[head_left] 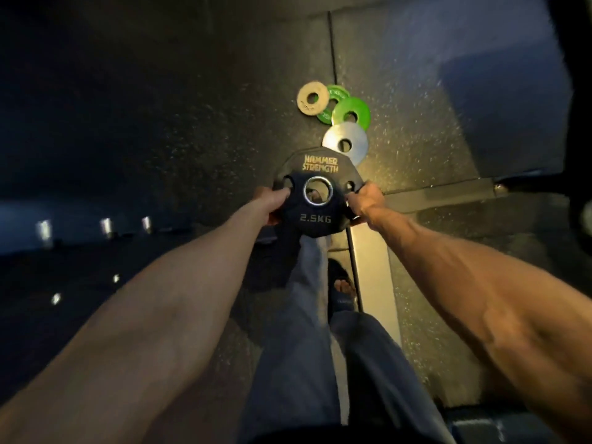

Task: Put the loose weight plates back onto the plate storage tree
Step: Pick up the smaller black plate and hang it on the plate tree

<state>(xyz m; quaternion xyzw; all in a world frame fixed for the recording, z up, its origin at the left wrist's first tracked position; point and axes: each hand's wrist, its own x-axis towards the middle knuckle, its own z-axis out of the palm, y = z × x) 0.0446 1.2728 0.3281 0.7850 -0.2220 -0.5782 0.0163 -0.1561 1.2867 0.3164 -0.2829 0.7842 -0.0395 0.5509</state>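
Note:
A black 2.5 kg plate [317, 216] marked Hammer Strength is held in front of me, above the floor. My left hand [271, 201] grips its left edge, fingers through a grip hole. My right hand [365, 203] grips its right edge the same way. Beyond it, small loose plates lie on the dark rubber floor: a silver one [344, 137] nearest, a green one [350, 108] behind it, a second green one [333, 94] partly covered, and a white one [312, 98] at the far left. No storage tree is in view.
My legs in grey trousers [307, 315] and a sandalled foot [344, 288] are below the plate. A pale metal strip [371, 270] runs along the floor on the right. A dark machine frame [573, 123] stands at the right edge.

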